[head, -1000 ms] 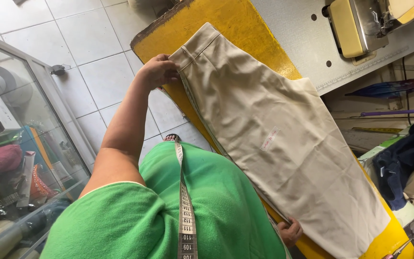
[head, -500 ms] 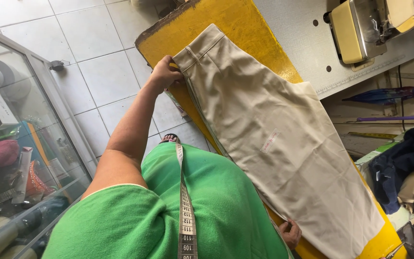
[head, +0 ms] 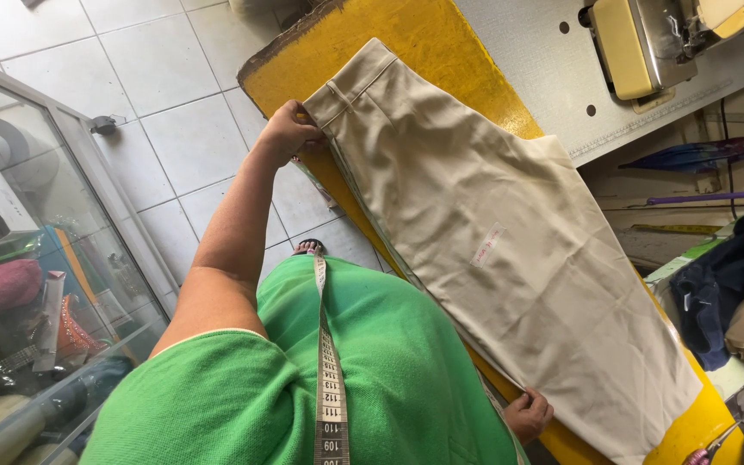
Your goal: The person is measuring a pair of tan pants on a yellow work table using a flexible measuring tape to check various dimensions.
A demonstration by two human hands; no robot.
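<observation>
Beige trousers (head: 492,250) lie flat along a yellow table (head: 406,34), waistband at the far end and hem near my body. My left hand (head: 286,133) reaches out with its fingers closed on the near corner of the waistband. Half hidden behind my green shirt, my right hand (head: 527,413) grips the near edge of the trousers close to the hem. A thin grey strip runs along that near edge between my hands. A tape measure (head: 329,379) hangs down my chest.
A sewing machine (head: 647,43) stands on a grey top beyond the table. A glass display case (head: 36,258) full of goods is on the left over the white tiled floor (head: 157,86). Dark and tan folded clothes (head: 734,293) lie at right, with scissors (head: 716,443) near the table's corner.
Only the view has drifted a little. Both hands stay at the two ends of the trousers.
</observation>
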